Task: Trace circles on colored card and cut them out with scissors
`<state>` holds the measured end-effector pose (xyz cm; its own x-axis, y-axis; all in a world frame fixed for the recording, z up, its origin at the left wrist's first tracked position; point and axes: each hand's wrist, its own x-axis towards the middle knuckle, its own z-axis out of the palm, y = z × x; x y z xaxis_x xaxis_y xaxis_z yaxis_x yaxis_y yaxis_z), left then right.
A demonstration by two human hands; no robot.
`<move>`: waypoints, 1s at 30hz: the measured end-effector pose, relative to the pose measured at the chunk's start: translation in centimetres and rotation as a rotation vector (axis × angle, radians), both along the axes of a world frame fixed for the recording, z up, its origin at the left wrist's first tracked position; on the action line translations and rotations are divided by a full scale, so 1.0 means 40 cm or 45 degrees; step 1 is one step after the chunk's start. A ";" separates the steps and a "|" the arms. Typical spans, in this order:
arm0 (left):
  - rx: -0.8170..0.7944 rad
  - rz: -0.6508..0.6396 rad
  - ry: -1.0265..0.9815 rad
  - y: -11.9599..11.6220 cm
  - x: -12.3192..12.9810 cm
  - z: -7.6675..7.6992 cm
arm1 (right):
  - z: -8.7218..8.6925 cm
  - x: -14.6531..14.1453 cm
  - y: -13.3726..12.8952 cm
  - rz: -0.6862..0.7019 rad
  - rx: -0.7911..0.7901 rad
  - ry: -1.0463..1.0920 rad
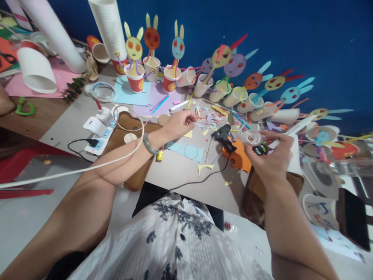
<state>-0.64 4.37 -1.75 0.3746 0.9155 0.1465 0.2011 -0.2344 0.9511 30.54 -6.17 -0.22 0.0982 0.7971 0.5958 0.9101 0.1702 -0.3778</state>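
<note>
Over the middle of the table, my left hand (182, 123) has its fingers curled together near the paper scraps (211, 116); whatever they pinch is too small to make out. My right hand (272, 155), at the right, holds a roll of clear tape (250, 137) between thumb and fingers. A white pen-like stick (301, 125) passes by the same hand. Between the hands lies a black glue gun (223, 137) beside an orange paper piece (238, 155). Light blue paper (186, 151) with a drawn circle rests below my left hand.
Paper cups with rabbit-faced figures (134, 77) line the blue wall. A power strip (101, 136) and brown pouch (135, 167) are at left. A white cable crosses over my left forearm. Another brown pouch (253, 198), a printed cup (319, 210) and a black phone (354, 217) are at right.
</note>
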 end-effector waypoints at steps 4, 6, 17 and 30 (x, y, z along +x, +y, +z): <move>0.191 -0.059 0.362 -0.003 -0.013 -0.004 | 0.009 -0.003 0.003 -0.066 -0.015 0.009; 0.242 -0.055 0.536 -0.007 -0.017 0.001 | 0.014 -0.012 -0.004 -0.037 -0.023 0.048; 0.251 -0.555 1.173 -0.035 -0.043 0.038 | 0.007 -0.008 -0.023 -0.068 -0.100 0.076; 0.126 -0.654 1.383 -0.052 -0.028 0.081 | 0.004 -0.003 -0.016 -0.098 -0.127 0.030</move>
<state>-1.77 2.29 1.47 0.6630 0.6264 -0.4100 0.7475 -0.5841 0.3164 30.42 -6.80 -0.08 0.1742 0.8417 0.5110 0.9097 0.0611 -0.4108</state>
